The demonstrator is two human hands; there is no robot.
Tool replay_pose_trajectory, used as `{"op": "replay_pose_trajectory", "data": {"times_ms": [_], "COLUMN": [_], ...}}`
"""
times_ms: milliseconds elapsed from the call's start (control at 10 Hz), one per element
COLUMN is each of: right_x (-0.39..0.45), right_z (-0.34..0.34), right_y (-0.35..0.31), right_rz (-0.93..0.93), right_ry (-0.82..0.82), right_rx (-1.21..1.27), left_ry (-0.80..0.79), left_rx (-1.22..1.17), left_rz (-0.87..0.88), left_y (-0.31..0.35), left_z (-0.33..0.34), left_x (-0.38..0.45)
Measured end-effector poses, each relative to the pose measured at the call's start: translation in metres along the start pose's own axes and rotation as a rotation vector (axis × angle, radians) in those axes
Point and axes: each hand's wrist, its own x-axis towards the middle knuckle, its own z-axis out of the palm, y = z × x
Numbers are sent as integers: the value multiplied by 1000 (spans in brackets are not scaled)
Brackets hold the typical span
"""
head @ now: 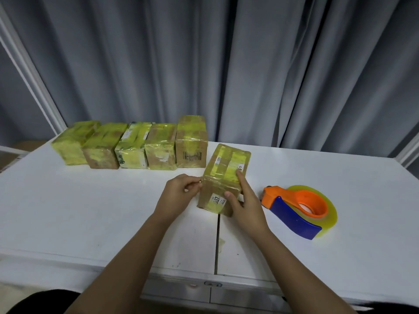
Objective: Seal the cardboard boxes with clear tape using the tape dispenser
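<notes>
The cardboard box point(223, 177) being worked on lies near the middle of the white desk point(90, 211), slightly turned, its long side running away from the person. Its top is covered with yellowish tape, and a barcode label shows near the far left edge. The near end face is brown card with a small white label printed with dark figures.

The left hand point(179, 196) sits at the box's near left corner, its fingers point(195, 181) curled and pinching at the edge there, seemingly on a bit of tape, though the tape itself is too thin to make out. The right hand point(243, 200) holds the box from the right: the index finger lies stretched along the top right edge, and the thumb presses against the near end face, so the fingers clasp the corner between them.

The tape dispenser point(294, 209) rests on the desk just to the right of the box, apart from both hands. It has an orange core and front end, a blue handle plate, and a roll of clear yellowish tape point(331, 214) around the core.

At the back of the desk stands a row of 5 taped boxes point(133, 146), side by side and touching, the rightmost one taller than the others. Behind the desk hangs a grey curtain point(226, 64). A seam runs across the desk toward the person, just below the box.
</notes>
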Motion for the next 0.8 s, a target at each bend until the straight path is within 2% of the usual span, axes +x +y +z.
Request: {"op": "replay_pose_trajectory", "data": {"times_ms": [100, 200, 300, 500, 600, 700, 800], "right_x": [8, 21, 48, 116, 141, 153, 153], "right_z": [2, 0, -13, -23, -13, -7, -9], "right_y": [3, 5, 4, 12, 17, 18, 6], "right_rz": [31, 33, 35, 41, 50, 98, 76], "right_ry": [28, 95, 137, 132, 109, 26, 57], "right_rx": [5, 17, -3, -1, 12, -60, -322], "left_ry": [-52, -91, -139, -14, 33, 12, 36], "left_rx": [122, 145, 51, 216, 370, 436, 442], "left_rz": [43, 1, -60, -22, -76, -121, -142], "left_y": [7, 16, 22, 26, 29, 35, 44], "left_z": [6, 18, 27, 21, 15, 11, 4], "left_x": [6, 18, 37, 86, 105, 112, 114]}}
